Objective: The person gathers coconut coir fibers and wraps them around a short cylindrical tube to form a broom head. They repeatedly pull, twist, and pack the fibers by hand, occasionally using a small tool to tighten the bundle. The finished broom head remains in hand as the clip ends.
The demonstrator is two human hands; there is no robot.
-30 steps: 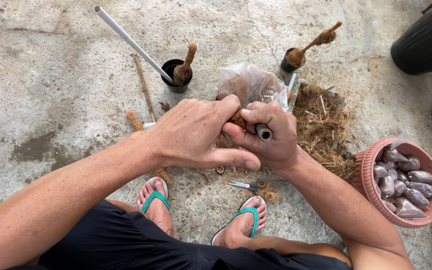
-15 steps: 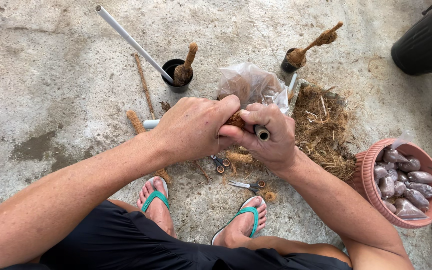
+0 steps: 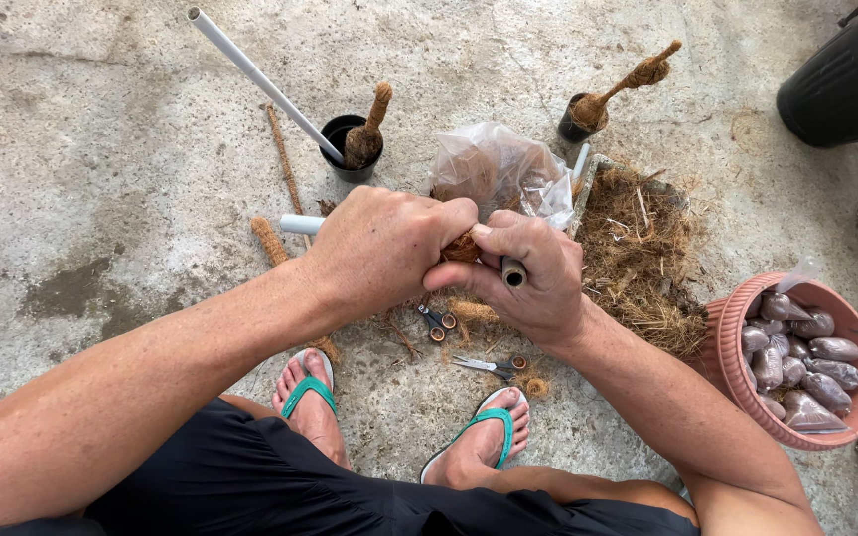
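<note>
Left hand (image 3: pixel 384 248): fingers curled shut, gripping a brown coir-wrapped stick (image 3: pixel 463 246) w/ thumb across; only a short bit of coir shows betw. the two hands.
White plastic pipe stub (image 3: pixel 300 224): pokes out just left of left hand, lying on the concrete floor (image 3: pixel 101 149).
Right hand (image 3: pixel 533 273): closed round the same stick; its dark round pipe end (image 3: pixel 513 273) sticks up betw. fingers.
Clear crumpled plastic bag (image 3: pixel 494 169): just behind the hands, brownish fibre inside.
Small scissors (image 3: pixel 489 365): on floor below hands, near the green flip-flops (image 3: pixel 305 392).
Loose brown coir pile (image 3: pixel 647 258): right of hands.
Pink round plastic basin (image 3: pixel 722 342): far right, holds small clear packets of reddish-brown fill (image 3: pixel 806 352), knotted shut.
Black plastic bin (image 3: pixel 841 74): top right corner.
</note>
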